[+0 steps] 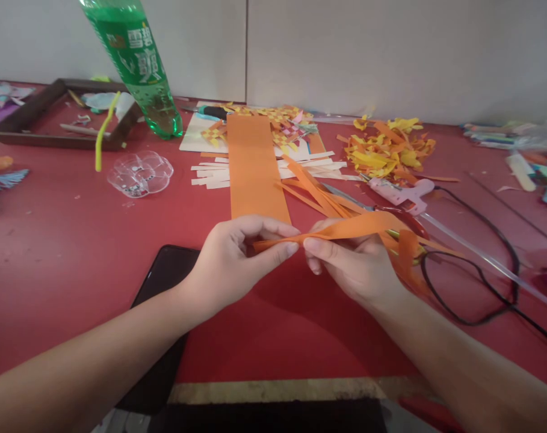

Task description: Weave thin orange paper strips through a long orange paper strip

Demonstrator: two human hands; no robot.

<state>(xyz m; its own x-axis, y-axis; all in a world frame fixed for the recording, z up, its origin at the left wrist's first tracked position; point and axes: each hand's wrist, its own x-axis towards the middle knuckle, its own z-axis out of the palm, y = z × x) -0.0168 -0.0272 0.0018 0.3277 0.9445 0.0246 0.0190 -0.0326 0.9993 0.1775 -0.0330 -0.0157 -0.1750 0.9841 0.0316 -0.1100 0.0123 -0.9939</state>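
A long orange paper strip (366,225) is stretched between my two hands above the red table. My left hand (237,258) pinches its left end between thumb and fingers. Close beside it, my right hand (349,258) pinches the same strip, whose free part loops off to the right and hangs down. Beyond my hands lies a wide orange paper sheet (255,162), over several white strips (214,171). More narrow orange strips (316,186) lie right of the sheet, partly over scissors.
A green bottle (140,66) stands at the back left, near a dark frame (52,141) and a clear dish (140,174). A black phone (160,294) lies by my left forearm. Right: pink glue gun (404,193), black cable (514,264), yellow and orange scraps (386,150).
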